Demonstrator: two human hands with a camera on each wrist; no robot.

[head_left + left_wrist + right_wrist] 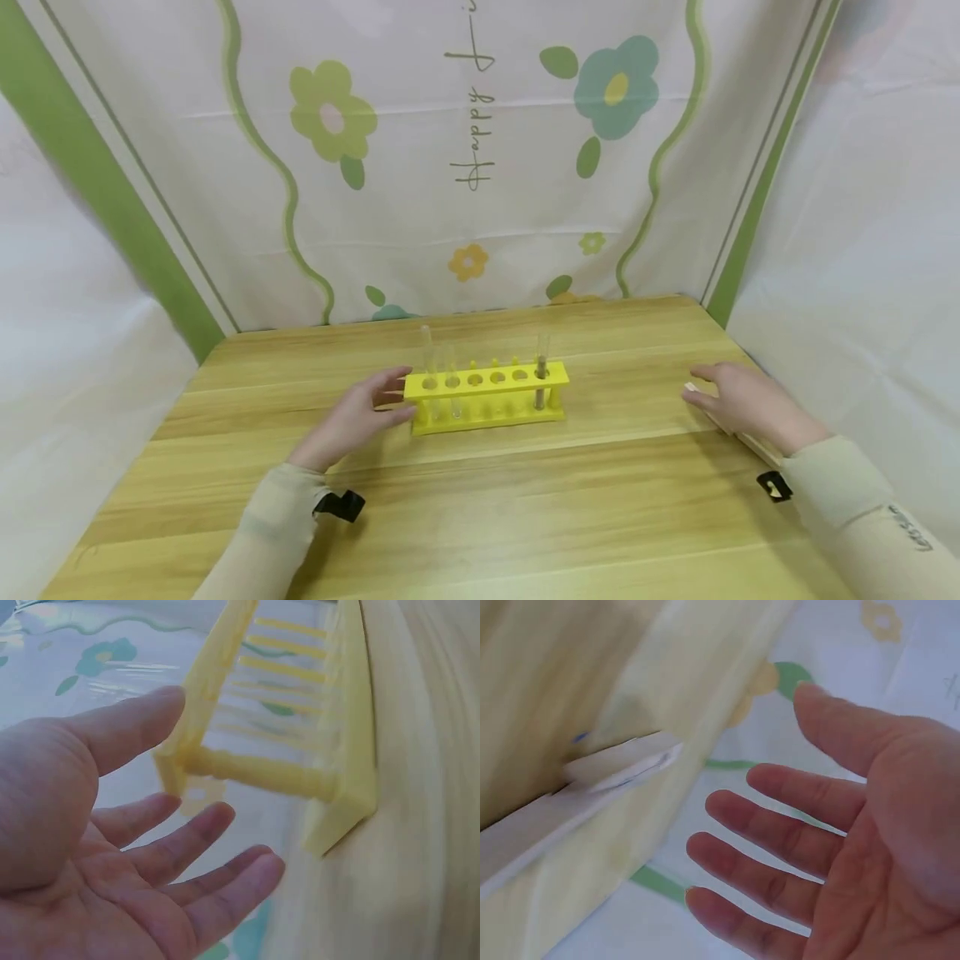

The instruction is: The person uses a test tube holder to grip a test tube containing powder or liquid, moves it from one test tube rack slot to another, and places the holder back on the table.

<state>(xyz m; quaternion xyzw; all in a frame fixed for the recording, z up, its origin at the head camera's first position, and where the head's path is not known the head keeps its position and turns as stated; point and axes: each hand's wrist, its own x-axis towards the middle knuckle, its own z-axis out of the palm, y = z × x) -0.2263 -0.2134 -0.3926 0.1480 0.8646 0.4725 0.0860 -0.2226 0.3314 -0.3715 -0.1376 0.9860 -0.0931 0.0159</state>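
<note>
Down at the near edge, two pale sleeves (pixel 262 521) reach in over the wood-grained worktop (pixel 570 500), a small black piece (pixel 341 506) showing beside the left wrist. Beyond its cuff, the left hand (pixel 348 421) comes to the left end of the yellow test-tube rack (pixel 486 382), which stands upright around the middle of the worktop. That end lies right at the mouth of the left grip, thumb on the near side and fingers on the far side. The left grip is spread, thumb and fingers well apart; the thumb tip overlaps the edge of the rack's upper plate in the left wrist view, but I cannot tell whether it touches.

The right hand (pixel 750 407) is well apart from the rack, near the right edge of the worktop, its grip spread too and its palm bare. Near it lies a flat white strip (pixel 532 829).

In the rack, two clear test tubes (pixel 428 354) occupy the two leftmost holes, and a test tube with dark contents (pixel 540 397) stands in the rightmost. Farthest off hangs a flowered white cloth (pixel 420 183).
</note>
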